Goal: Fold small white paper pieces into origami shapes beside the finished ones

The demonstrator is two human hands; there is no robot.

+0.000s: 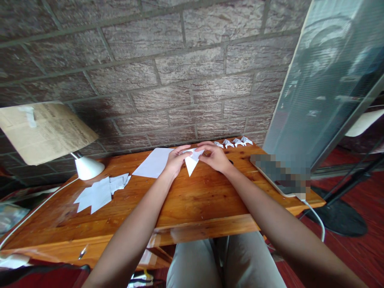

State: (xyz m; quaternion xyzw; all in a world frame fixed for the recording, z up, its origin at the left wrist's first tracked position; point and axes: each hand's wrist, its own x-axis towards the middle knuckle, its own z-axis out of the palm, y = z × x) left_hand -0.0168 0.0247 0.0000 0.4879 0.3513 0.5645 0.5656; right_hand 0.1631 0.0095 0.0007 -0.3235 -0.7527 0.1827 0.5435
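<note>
A folded white paper [192, 163], pointed at its lower end, is held up over the wooden table [210, 200]. My left hand [176, 161] grips its left upper corner between thumb and fingers. On the other side, my right hand [216, 157] pinches the right upper corner. Behind my left hand lies a flat white sheet of paper [154, 163]. Beyond my right hand, several small folded paper shapes [238, 142] stand in a row by the wall.
A lamp [89, 167] with a paper-covered shade [48, 132] stands at the left. Several loose paper pieces [100, 194] lie before it. At the right edge rests a blurred-out tablet-like device [279, 176] with a white cable [318, 218]. A brick wall [168, 88] borders the table's back.
</note>
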